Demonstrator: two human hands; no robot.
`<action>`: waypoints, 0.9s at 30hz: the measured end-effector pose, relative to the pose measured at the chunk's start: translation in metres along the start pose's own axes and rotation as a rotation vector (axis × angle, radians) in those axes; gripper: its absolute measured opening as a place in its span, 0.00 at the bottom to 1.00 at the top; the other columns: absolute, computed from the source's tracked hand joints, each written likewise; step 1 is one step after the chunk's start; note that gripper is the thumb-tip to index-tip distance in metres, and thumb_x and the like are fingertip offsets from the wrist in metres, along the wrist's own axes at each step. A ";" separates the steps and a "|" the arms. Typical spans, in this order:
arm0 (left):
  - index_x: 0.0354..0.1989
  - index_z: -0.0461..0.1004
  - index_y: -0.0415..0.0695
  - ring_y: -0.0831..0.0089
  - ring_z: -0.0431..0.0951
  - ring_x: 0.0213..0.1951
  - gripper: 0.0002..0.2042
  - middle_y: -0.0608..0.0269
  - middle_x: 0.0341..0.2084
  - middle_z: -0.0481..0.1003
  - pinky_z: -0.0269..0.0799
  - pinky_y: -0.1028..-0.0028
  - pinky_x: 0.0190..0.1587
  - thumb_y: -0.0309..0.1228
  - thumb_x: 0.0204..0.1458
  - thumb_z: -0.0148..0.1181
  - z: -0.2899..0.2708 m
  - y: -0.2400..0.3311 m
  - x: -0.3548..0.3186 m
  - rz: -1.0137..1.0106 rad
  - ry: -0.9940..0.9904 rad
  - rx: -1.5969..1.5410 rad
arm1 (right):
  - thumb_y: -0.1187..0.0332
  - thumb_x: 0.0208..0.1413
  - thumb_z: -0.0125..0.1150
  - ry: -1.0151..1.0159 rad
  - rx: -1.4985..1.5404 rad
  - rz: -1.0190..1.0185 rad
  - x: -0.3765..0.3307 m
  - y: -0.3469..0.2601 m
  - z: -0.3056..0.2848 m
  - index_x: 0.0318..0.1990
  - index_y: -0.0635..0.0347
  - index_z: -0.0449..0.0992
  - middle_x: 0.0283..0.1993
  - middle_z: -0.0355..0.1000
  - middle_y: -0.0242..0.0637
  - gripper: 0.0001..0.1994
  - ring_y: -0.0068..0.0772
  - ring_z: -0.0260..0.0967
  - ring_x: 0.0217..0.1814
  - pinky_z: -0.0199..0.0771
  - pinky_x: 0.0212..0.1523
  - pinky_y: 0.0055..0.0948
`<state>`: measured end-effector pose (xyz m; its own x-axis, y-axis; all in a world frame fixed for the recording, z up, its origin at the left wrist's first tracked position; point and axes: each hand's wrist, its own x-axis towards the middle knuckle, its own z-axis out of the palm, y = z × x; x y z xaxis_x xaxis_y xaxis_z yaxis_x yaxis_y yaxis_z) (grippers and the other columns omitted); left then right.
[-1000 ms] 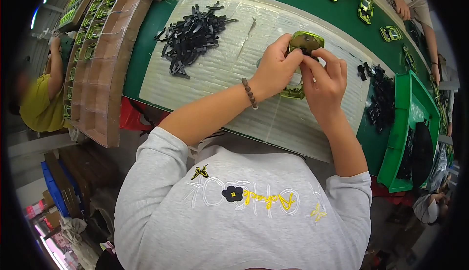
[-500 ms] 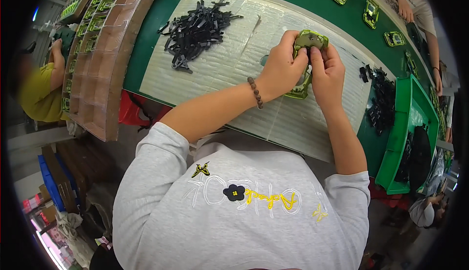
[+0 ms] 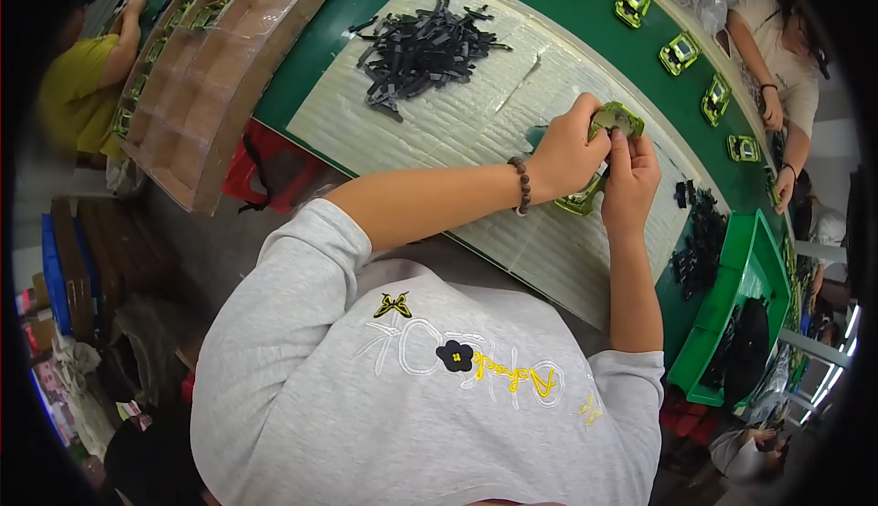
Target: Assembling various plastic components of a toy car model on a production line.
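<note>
Both my hands meet over a white ribbed mat (image 3: 457,122) on the green bench. My left hand (image 3: 564,149) and my right hand (image 3: 629,175) together grip a small green plastic frame part (image 3: 618,118), held up above the mat. A second green part (image 3: 579,200) lies on the mat just under my hands, mostly hidden by them. A brown bead bracelet (image 3: 522,185) sits on my left wrist. A heap of several black plastic strips (image 3: 422,48) lies on the mat to the far left of my hands.
Several green frame parts (image 3: 682,52) stand in a row along the green belt beyond the mat. A green bin (image 3: 732,323) with black pieces is at right. Cardboard trays (image 3: 219,76) lie at left. Another person's hands (image 3: 780,190) work across the belt; a person in yellow (image 3: 78,94) sits far left.
My view has shifted a little. Both hands have stayed on the green part, turning it slightly between the fingers above the mat.
</note>
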<state>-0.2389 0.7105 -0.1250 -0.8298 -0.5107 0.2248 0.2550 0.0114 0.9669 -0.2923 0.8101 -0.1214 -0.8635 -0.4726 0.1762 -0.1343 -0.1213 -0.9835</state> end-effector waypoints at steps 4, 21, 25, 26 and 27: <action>0.39 0.64 0.37 0.76 0.71 0.30 0.10 0.59 0.30 0.71 0.66 0.74 0.31 0.25 0.49 0.51 -0.016 0.015 -0.003 -0.069 -0.002 0.005 | 0.71 0.59 0.51 -0.018 -0.037 -0.049 0.001 -0.010 0.017 0.47 0.68 0.69 0.39 0.73 0.34 0.11 0.17 0.68 0.39 0.67 0.40 0.17; 0.41 0.66 0.37 0.62 0.78 0.34 0.08 0.54 0.32 0.74 0.76 0.67 0.32 0.23 0.54 0.46 -0.224 0.096 -0.046 0.278 0.788 -0.380 | 0.72 0.45 0.62 -0.671 -1.004 -0.732 0.075 0.002 0.152 0.40 0.54 0.77 0.32 0.74 0.41 0.11 0.42 0.71 0.36 0.70 0.35 0.36; 0.42 0.64 0.36 0.63 0.78 0.34 0.09 0.53 0.34 0.74 0.77 0.68 0.34 0.22 0.53 0.45 -0.206 0.083 -0.032 0.218 0.689 -0.385 | 0.70 0.46 0.62 -0.682 -0.720 -0.573 0.072 -0.001 0.133 0.37 0.55 0.79 0.39 0.75 0.40 0.09 0.46 0.72 0.34 0.72 0.35 0.34; 0.42 0.64 0.36 0.63 0.78 0.34 0.09 0.53 0.34 0.74 0.77 0.68 0.34 0.22 0.53 0.45 -0.196 0.080 -0.025 0.208 0.676 -0.394 | 0.70 0.46 0.62 -0.669 -0.732 -0.563 0.072 -0.002 0.127 0.37 0.55 0.79 0.39 0.75 0.40 0.09 0.46 0.72 0.34 0.72 0.35 0.34; 0.42 0.64 0.36 0.63 0.78 0.34 0.09 0.53 0.34 0.74 0.77 0.67 0.34 0.22 0.53 0.45 -0.185 0.078 -0.018 0.174 0.606 -0.395 | 0.72 0.46 0.62 -0.680 -0.652 -0.494 0.070 -0.004 0.120 0.38 0.57 0.79 0.40 0.75 0.39 0.09 0.39 0.72 0.34 0.71 0.34 0.31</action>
<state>-0.1118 0.5617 -0.0760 -0.3705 -0.9159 0.1544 0.6122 -0.1158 0.7822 -0.2944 0.6729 -0.1001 -0.2155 -0.9116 0.3500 -0.8045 -0.0374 -0.5928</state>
